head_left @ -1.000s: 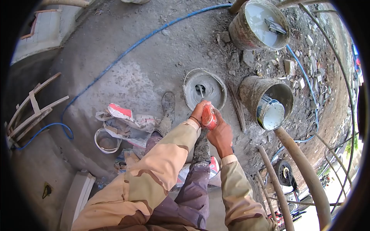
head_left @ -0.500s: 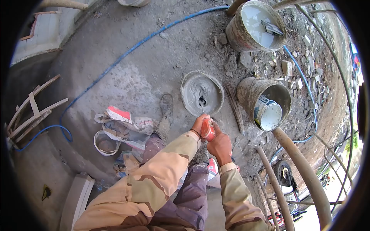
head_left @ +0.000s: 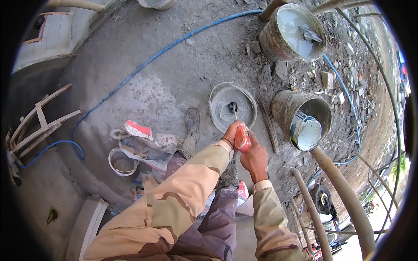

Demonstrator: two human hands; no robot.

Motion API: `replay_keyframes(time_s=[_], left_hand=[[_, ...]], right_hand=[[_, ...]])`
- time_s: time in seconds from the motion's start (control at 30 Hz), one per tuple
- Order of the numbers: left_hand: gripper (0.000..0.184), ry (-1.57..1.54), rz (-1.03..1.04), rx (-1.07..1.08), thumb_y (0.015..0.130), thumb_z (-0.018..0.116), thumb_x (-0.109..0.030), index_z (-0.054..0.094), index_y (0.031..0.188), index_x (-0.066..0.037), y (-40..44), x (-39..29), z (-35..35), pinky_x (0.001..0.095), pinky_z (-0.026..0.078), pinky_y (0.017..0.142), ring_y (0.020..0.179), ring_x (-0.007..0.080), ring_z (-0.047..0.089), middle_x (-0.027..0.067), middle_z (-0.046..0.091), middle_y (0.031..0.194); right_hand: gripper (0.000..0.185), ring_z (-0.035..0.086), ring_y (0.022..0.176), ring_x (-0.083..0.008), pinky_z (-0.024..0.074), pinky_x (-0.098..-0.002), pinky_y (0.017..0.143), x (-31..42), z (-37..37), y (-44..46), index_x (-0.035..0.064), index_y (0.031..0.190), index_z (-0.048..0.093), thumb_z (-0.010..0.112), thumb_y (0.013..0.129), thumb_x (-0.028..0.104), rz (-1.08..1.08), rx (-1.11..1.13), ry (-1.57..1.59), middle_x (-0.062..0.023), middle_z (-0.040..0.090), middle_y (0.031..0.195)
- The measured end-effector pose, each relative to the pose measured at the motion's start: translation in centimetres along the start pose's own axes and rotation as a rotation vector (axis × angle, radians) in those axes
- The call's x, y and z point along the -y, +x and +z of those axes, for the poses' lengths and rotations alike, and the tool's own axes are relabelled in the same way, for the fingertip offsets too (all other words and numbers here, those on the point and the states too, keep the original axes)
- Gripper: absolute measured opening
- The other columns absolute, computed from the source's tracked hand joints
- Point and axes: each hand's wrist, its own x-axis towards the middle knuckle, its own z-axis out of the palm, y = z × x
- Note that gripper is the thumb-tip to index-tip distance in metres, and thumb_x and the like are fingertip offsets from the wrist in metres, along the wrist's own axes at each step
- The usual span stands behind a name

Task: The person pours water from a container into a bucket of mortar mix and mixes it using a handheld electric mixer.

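A red power tool (head_left: 242, 140) is held between my two hands, its thin metal shaft (head_left: 235, 114) reaching into a bucket of grey wet mix (head_left: 223, 106). My left hand (head_left: 231, 132) is wrapped round the tool's front left side, close to the bucket's lower rim. Behind it, my right hand (head_left: 255, 159) grips the tool's rear right side. The lower end of the shaft is hidden in a dark hollow in the mix. A bundle of thin sticks (head_left: 268, 124) lies just right of the bucket.
Two large dirty buckets (head_left: 270, 39) (head_left: 283, 113) stand at the right, one holding a smaller pail (head_left: 308, 133). A blue hose (head_left: 152, 58) crosses the ground. Torn bags (head_left: 163, 141) and a white bucket (head_left: 123, 162) lie left of my boots. Wooden poles (head_left: 344, 195) stand at lower right.
The shaft has shifted within the bucket, from low in the mix half a second ago to nearer its middle. Both hands and the tool moved slightly right. The view has shifted a little.
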Motion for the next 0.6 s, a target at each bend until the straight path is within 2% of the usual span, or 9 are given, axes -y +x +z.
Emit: replay_keyframes(time_s=[0.17, 0.27, 0.3, 0.47, 0.6], left_hand=[[0.031, -0.086, -0.022, 0.006, 0.092, 0.06, -0.036, 0.066, 0.087, -0.006, -0.3, 2.9, -0.2, 0.041, 0.057, 0.067, 0.068, 0.026, 0.066, 0.0103, 0.068, 0.079], [0.031, -0.077, -0.013, -0.003, 0.092, 0.06, -0.037, 0.066, 0.088, -0.006, 0.2, 4.1, -2.7, 0.0408, 0.057, 0.067, 0.068, 0.0258, 0.066, 0.0106, 0.068, 0.08], [0.032, 0.0, 0.001, -0.034, 0.092, 0.06, -0.037, 0.066, 0.088, -0.006, -0.5, 3.8, -3.1, 0.0407, 0.057, 0.067, 0.068, 0.0258, 0.066, 0.0107, 0.069, 0.081], [0.031, -0.024, 0.003, -0.066, 0.093, 0.059, -0.036, 0.065, 0.088, -0.007, -2.3, 1.3, -3.4, 0.0412, 0.057, 0.069, 0.069, 0.026, 0.066, 0.01, 0.068, 0.081], [0.029, 0.011, 0.031, -0.048, 0.094, 0.059, -0.036, 0.063, 0.087, -0.008, -2.4, -1.5, -2.0, 0.0413, 0.057, 0.069, 0.068, 0.0258, 0.065, 0.0087, 0.067, 0.079]], right_hand=[[0.071, 0.07, 0.095, -0.0471, 0.0551, -0.0555, 0.083, -1.5, 0.1, -1.1, 0.0227, 0.149, 0.053, 0.068, 0.08, 0.012, 0.002, -0.001, -0.024, -0.0265, 0.073, 0.101], [0.07, 0.071, 0.094, -0.0466, 0.0556, -0.0549, 0.082, -1.2, 0.6, -1.8, 0.022, 0.148, 0.054, 0.068, 0.08, 0.014, 0.049, 0.06, -0.106, -0.026, 0.074, 0.1], [0.07, 0.071, 0.092, -0.0466, 0.0558, -0.0548, 0.081, -1.1, 1.0, -2.0, 0.0219, 0.148, 0.053, 0.068, 0.08, 0.015, 0.049, 0.071, -0.093, -0.0259, 0.074, 0.099], [0.071, 0.071, 0.089, -0.0477, 0.0555, -0.0553, 0.077, -0.2, 2.8, -1.8, 0.0215, 0.148, 0.052, 0.071, 0.08, 0.016, -0.043, 0.027, 0.019, -0.0262, 0.073, 0.095], [0.07, 0.07, 0.089, -0.0488, 0.0551, -0.0561, 0.077, 0.9, 2.1, -0.3, 0.0205, 0.148, 0.052, 0.068, 0.08, 0.012, -0.085, 0.003, 0.039, -0.0269, 0.073, 0.096]])
